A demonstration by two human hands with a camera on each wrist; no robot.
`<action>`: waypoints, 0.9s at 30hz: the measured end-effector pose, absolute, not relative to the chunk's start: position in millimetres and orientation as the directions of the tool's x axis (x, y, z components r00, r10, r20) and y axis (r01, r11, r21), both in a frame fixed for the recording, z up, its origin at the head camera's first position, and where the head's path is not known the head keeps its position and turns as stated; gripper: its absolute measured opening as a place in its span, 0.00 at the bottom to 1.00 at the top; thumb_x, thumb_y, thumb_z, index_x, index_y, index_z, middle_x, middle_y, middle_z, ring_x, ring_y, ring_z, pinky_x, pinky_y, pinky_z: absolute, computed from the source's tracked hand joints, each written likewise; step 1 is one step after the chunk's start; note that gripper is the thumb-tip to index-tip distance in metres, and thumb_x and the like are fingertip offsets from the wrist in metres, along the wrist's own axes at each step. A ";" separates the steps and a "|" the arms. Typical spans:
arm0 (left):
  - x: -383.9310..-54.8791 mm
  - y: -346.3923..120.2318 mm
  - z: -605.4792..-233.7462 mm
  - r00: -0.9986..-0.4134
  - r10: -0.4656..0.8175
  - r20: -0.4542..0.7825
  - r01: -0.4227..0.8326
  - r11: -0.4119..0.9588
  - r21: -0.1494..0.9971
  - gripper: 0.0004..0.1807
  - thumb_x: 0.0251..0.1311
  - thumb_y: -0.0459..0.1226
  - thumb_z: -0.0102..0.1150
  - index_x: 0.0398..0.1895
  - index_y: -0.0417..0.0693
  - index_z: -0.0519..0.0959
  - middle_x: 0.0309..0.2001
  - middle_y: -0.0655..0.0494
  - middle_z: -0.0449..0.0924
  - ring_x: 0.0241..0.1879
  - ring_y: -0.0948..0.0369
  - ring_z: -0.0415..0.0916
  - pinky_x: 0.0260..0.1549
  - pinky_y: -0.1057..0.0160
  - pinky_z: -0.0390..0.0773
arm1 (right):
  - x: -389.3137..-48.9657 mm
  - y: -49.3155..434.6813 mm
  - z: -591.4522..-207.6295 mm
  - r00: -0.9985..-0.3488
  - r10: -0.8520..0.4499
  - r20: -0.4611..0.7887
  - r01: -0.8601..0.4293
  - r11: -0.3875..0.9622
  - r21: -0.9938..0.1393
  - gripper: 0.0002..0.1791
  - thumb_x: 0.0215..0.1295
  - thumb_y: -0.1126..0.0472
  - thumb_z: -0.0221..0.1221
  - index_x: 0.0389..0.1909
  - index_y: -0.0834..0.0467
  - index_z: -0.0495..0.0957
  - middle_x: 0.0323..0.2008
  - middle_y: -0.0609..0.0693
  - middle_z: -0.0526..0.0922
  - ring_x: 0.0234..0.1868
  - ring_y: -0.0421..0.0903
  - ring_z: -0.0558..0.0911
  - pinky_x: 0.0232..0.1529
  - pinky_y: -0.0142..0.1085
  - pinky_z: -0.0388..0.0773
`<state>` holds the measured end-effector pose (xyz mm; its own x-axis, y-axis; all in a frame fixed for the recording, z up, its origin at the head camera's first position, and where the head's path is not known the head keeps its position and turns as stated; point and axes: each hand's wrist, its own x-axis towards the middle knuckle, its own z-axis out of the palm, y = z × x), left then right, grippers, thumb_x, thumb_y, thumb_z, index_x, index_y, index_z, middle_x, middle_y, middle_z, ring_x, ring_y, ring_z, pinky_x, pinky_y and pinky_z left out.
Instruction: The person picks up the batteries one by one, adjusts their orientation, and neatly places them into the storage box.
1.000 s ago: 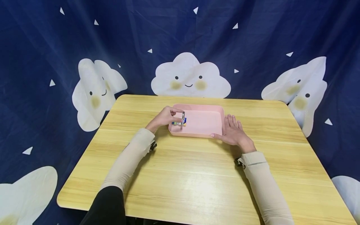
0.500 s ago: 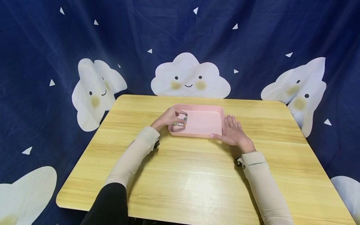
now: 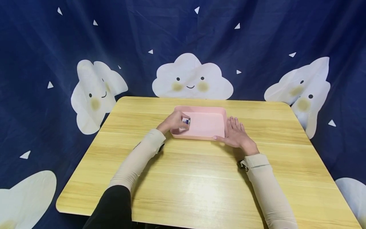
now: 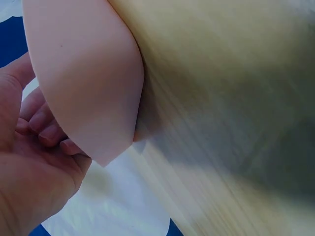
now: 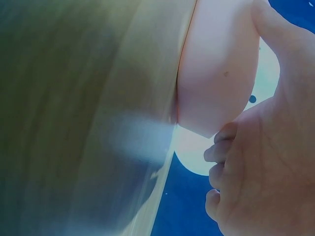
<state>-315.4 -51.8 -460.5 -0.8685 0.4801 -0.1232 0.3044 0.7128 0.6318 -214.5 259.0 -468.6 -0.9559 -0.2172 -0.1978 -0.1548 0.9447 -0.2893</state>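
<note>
Batteries (image 3: 186,121) pinched in left hand (image 3: 175,121), lowered deeper into pink tray (image 3: 213,110) at frame centre, right hand (image 3: 236,135) flat, unmoved

Pink tray (image 3: 206,110) and small batteries (image 3: 187,121) on a wooden table.

The tray is a shallow, rounded-corner rectangle of pale pink plastic, lying flat with its long sides across the table, towards the far middle. The batteries, small cylinders with dark blue and white labels, lie inside its left end, partly hidden under curled fingers; their number cannot be told. From the left wrist view the tray's smooth outer corner (image 4: 93,93) shows.
</note>
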 end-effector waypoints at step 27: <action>-310.8 -43.9 -464.5 -0.852 0.505 -0.136 0.426 0.822 0.378 0.25 0.58 0.43 0.70 0.60 0.51 0.85 0.43 0.55 0.89 0.34 0.60 0.76 0.34 0.63 0.74 | -213.6 258.4 -466.3 -0.952 -0.212 -0.219 -0.141 0.943 -0.300 0.71 0.64 0.18 0.46 0.80 0.72 0.31 0.82 0.68 0.30 0.83 0.67 0.31 0.81 0.63 0.31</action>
<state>-310.8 -43.9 -464.5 -0.8524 0.5049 -0.1361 0.4263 0.8216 0.3785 -213.6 258.4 -466.3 -0.9524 -0.2119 -0.2193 -0.1407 0.9434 -0.3005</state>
